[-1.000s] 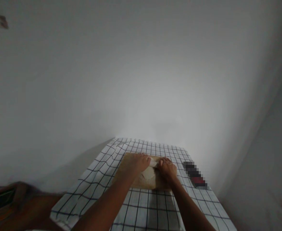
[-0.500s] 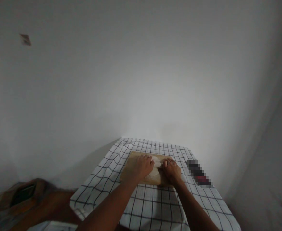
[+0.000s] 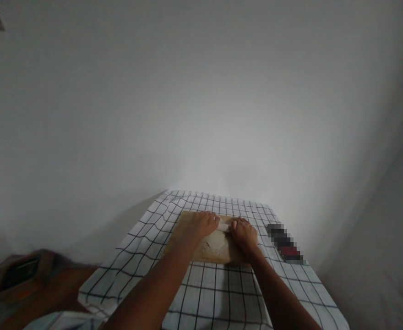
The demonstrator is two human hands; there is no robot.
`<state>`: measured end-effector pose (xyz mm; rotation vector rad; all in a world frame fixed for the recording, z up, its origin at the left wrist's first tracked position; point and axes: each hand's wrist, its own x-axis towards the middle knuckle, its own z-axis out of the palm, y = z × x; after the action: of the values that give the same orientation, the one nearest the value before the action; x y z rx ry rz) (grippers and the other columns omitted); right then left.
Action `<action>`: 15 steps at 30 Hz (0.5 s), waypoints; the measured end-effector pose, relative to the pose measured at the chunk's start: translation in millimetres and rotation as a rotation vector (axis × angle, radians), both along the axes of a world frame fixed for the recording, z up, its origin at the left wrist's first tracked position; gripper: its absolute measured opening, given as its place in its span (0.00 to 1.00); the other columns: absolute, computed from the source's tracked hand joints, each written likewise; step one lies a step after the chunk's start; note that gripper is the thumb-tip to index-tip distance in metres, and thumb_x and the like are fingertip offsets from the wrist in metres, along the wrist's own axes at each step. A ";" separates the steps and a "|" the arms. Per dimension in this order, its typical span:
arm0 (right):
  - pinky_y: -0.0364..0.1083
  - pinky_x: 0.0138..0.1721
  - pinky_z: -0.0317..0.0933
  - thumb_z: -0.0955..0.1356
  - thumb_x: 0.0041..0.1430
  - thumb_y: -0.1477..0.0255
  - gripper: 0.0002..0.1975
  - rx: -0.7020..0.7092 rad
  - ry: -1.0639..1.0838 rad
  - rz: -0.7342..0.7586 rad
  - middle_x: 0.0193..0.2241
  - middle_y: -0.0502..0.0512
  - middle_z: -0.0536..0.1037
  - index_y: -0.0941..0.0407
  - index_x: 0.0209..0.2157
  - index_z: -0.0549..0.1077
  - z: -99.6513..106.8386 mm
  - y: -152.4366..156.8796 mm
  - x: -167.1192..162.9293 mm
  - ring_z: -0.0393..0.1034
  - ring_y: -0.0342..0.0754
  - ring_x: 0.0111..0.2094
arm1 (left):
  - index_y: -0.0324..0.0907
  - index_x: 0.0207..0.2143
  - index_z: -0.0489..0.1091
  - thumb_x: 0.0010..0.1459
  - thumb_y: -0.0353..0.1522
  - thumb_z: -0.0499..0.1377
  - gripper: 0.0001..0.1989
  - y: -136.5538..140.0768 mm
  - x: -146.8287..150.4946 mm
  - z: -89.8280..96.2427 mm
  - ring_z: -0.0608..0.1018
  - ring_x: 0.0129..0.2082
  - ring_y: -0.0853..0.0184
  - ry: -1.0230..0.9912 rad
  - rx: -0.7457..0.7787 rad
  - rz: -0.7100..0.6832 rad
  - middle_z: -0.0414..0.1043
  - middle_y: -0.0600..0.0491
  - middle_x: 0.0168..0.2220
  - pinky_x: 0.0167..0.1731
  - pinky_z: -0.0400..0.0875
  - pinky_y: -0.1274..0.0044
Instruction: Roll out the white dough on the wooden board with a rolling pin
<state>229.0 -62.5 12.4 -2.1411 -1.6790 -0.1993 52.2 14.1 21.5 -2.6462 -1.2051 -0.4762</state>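
Observation:
A wooden board point(image 3: 177, 238) lies on the table in front of me. On it is a flattened pale piece of dough point(image 3: 215, 243), partly hidden by my hands and forearms. Across the far part of the dough runs a pale rolling pin point(image 3: 224, 227), of which only a short middle stretch shows. My left hand point(image 3: 206, 223) is closed over its left part, fingers curled. My right hand point(image 3: 243, 231) grips it on the right, close to the board's right edge. Both hands cover the pin's ends.
A white tablecloth point(image 3: 204, 293) with a dark grid covers the table. A dark and red blurred-out item point(image 3: 285, 243) lies to the right of the board. The wall point(image 3: 215, 114) stands behind the table. A brown object with a dark panel point(image 3: 19, 273) is low at the left.
Both hands have moved forward over the board with the rolling pin, uncovering more of the dough on the near side. The camera view has shifted slightly.

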 end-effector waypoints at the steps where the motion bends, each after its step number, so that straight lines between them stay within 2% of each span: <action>1: 0.47 0.55 0.60 0.56 0.70 0.70 0.20 -0.009 -0.003 -0.005 0.56 0.60 0.75 0.56 0.47 0.77 -0.5 3.2 1.5 0.66 0.51 0.59 | 0.42 0.48 0.75 0.67 0.34 0.53 0.13 4.4 1.7 1.2 0.76 0.45 0.58 0.018 -0.027 0.020 0.78 0.44 0.44 0.44 0.65 0.69; 4: 0.49 0.55 0.60 0.55 0.70 0.69 0.21 -0.028 -0.006 -0.021 0.58 0.59 0.73 0.55 0.49 0.77 -3.1 13.5 6.4 0.66 0.52 0.59 | 0.44 0.48 0.75 0.67 0.33 0.51 0.14 16.3 7.2 5.1 0.76 0.44 0.59 0.061 -0.089 0.063 0.78 0.46 0.43 0.43 0.64 0.69; 9: 0.50 0.56 0.61 0.55 0.71 0.68 0.22 -0.044 0.021 -0.052 0.58 0.60 0.73 0.55 0.52 0.76 -7.8 25.5 12.8 0.68 0.53 0.58 | 0.44 0.51 0.73 0.68 0.33 0.50 0.15 23.0 12.0 8.3 0.75 0.45 0.60 0.055 -0.092 0.052 0.77 0.46 0.45 0.44 0.63 0.70; 12: 0.51 0.56 0.60 0.55 0.71 0.68 0.21 -0.042 0.006 -0.030 0.58 0.60 0.73 0.55 0.52 0.76 -8.3 25.8 14.0 0.67 0.53 0.58 | 0.45 0.50 0.73 0.68 0.35 0.51 0.15 21.8 11.3 6.2 0.75 0.46 0.59 0.024 -0.103 0.078 0.77 0.47 0.45 0.45 0.63 0.69; 15: 0.51 0.54 0.61 0.55 0.71 0.69 0.21 -0.038 0.005 -0.027 0.58 0.60 0.73 0.54 0.51 0.75 -7.4 23.3 13.0 0.67 0.53 0.58 | 0.43 0.50 0.74 0.68 0.34 0.49 0.16 22.5 8.9 -0.9 0.75 0.46 0.57 -0.003 -0.076 0.052 0.77 0.44 0.46 0.45 0.64 0.67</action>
<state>242.0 -39.1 4.9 -2.1915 -1.6646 -0.1707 61.0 36.6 20.6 -2.6700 -1.3138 -0.4340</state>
